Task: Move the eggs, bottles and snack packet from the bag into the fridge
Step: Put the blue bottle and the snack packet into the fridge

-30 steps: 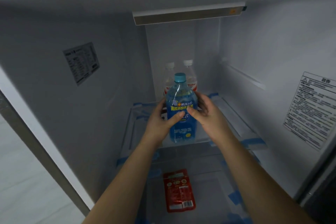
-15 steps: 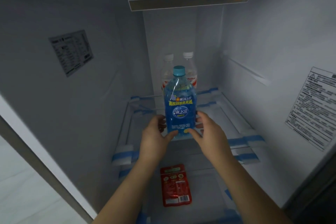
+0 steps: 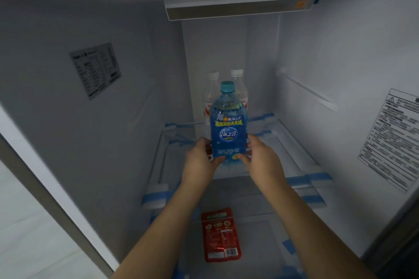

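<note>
A blue bottle [image 3: 228,129] with a teal cap stands upright on the upper glass shelf [image 3: 292,149] of the fridge. My left hand [image 3: 199,161] and my right hand [image 3: 263,158] clasp its lower part from both sides. Behind it, at the back of the same shelf, stand two clear bottles [image 3: 240,84] with white caps and red labels, partly hidden by the blue one. A red snack packet [image 3: 220,234] lies flat on the lower shelf, between my forearms. No eggs or bag are in view.
The fridge's left wall [image 3: 95,70] and right wall [image 3: 390,142] carry printed stickers. A light bar [image 3: 240,8] runs across the top. Blue tape strips [image 3: 154,197] hold the shelf edges. White floor shows at the far left.
The bottle has come down onto the shelf, and both hands have slid from its middle to its lower part. The view has shifted back a little.
</note>
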A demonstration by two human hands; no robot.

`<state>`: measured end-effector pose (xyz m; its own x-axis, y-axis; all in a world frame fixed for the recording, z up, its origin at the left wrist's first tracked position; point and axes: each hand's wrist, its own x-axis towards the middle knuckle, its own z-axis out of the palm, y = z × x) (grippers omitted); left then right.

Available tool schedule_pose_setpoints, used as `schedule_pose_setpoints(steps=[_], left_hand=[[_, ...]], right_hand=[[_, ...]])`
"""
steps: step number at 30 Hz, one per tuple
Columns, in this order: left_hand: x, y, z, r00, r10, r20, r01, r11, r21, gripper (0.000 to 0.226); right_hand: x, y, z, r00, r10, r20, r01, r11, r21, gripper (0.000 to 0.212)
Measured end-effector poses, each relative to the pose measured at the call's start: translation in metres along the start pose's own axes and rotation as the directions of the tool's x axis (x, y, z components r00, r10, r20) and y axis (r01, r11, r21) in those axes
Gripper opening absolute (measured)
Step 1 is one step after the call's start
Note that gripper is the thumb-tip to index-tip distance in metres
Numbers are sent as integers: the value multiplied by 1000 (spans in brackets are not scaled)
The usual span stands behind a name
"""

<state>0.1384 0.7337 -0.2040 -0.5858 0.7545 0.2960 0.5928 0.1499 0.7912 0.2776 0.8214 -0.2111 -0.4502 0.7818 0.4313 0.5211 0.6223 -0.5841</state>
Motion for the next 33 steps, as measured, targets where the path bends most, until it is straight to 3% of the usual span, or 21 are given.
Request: schedule_pose_setpoints(steps=[6, 10, 13, 15, 18, 26, 33], left_hand=[[5, 3, 5, 1000, -3, -10, 3, 1000, 6, 40], [4, 2, 4, 1000, 2, 5, -3, 998, 70, 45], [-8, 1, -1, 1000, 14, 2, -14, 990, 143, 52], [-25, -2, -8, 992, 121, -25, -110, 959, 260, 51], [-66, -10, -21, 950, 310, -29, -255, 829, 498, 47], [-128, -37, -36, 897, 411, 159, -420, 686, 594, 53], [-161, -57, -52, 873, 391, 293, -487, 664, 567, 57]], right_hand=[[3, -3, 2, 1000, 8, -16, -9, 1000, -25, 49], [0, -7, -4, 999, -36, 13, 37, 990, -134, 50], [-11, -12, -12, 998, 26, 60, -9, 963, -269, 46], [-22, -14, -19, 997, 47, 66, -21, 940, -341, 46], [-43, -17, -29, 994, 9, 108, 39, 904, -427, 45], [-111, -26, -29, 985, -119, 126, 167, 850, -500, 57], [-174, -39, -23, 976, -63, 210, 165, 842, -514, 63]])
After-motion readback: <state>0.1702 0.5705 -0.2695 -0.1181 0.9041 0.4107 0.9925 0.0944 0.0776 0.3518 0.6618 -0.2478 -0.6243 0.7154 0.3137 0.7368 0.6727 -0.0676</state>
